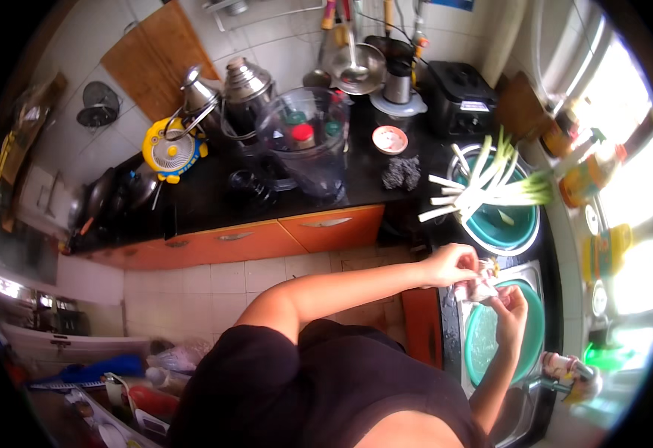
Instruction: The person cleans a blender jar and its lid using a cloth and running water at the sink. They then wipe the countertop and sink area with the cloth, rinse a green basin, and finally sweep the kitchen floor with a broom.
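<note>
Above the near edge of the sink, my left hand and my right hand come together with their fingers pinched. Between them is a small, soft-looking pale pinkish piece; its kind is too blurred to tell. Just below, a green basin holding clear water sits in the metal sink. Beyond my hands, several scallions with white stalks and green tops lie across a teal basin set in a metal bowl.
A faucet reaches over the sink. Bottles line the bright windowsill. On the black counter stand a crumpled dark bag, a small pink-patterned bowl, a large clear plastic container, a yellow fan and a black appliance.
</note>
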Tool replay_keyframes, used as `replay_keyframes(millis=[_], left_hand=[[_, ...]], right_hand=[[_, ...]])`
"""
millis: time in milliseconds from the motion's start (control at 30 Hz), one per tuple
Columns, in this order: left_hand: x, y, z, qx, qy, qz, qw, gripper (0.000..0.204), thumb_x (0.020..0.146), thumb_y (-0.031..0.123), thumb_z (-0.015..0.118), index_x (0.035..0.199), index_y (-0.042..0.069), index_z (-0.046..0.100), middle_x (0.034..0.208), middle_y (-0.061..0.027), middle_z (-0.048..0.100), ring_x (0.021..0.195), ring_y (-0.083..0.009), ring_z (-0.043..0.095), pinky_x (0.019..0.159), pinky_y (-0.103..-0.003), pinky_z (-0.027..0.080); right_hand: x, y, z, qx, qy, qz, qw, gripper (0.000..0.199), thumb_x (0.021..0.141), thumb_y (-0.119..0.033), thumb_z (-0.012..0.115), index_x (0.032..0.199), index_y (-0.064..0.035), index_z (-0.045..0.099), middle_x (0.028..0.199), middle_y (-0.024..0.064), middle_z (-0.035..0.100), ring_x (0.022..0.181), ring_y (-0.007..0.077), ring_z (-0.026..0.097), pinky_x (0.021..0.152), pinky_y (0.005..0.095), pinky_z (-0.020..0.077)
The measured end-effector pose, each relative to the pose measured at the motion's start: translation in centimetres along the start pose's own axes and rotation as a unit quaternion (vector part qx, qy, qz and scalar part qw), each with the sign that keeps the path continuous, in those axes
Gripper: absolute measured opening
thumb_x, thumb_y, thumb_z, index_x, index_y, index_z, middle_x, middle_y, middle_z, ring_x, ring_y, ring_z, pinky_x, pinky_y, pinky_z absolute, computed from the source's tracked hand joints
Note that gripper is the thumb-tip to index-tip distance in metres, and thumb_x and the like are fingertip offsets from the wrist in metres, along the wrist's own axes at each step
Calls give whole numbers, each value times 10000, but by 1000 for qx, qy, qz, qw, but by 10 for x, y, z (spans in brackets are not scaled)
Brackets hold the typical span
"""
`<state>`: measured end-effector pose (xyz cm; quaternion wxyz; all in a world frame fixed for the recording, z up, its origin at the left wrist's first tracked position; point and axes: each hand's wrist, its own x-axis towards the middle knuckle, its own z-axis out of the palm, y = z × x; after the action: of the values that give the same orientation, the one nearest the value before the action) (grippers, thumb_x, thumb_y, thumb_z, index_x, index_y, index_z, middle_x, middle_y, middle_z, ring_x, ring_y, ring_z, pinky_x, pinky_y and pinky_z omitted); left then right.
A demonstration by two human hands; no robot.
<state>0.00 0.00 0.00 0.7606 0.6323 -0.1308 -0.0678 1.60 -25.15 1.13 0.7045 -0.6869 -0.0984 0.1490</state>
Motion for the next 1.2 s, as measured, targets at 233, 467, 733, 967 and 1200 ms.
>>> replay_keyframes(millis=[233,467,733,967,1200], left_hand=[[-134,42,-154,-92,178,-15,979,212,823,-60,577,927,66,442,894,-24,517,790,-97,571,677,-244,498],[-203,79,-225,-50,217,44,974,224,793,-103,484,941,60,442,1017,-59,540,952,-116,551,809,-256,463],[-246,86,-283,-88,168,-67,980,408,898,251,613,1192,-12,511,996,-34,586,874,-81,553,750,-222,474],[-264,83,-319,40,171,-48,983,157,882,157,633,872,29,543,821,0,604,814,-60,565,726,-235,468],[-279,75,-326,530,302,-140,780,250,732,137,704,935,111,560,975,-93,636,951,-316,595,792,-419,440]], right_hand=[[42,-39,198,-26,-109,-3,994,435,707,-2,714,1096,-20,520,838,-1,540,803,85,535,694,212,461],[77,-8,341,-105,-426,131,889,390,784,-172,730,1111,13,623,926,25,651,843,66,563,748,244,470],[83,-23,421,-160,-330,-95,926,164,816,-129,687,891,16,679,863,45,646,831,89,556,695,246,455],[91,-33,417,-73,-229,59,969,188,871,-182,645,858,2,610,785,-7,607,735,45,529,684,204,441],[120,-16,388,-216,-218,65,950,220,927,-228,547,834,-30,525,656,-11,490,621,29,451,524,217,381]])
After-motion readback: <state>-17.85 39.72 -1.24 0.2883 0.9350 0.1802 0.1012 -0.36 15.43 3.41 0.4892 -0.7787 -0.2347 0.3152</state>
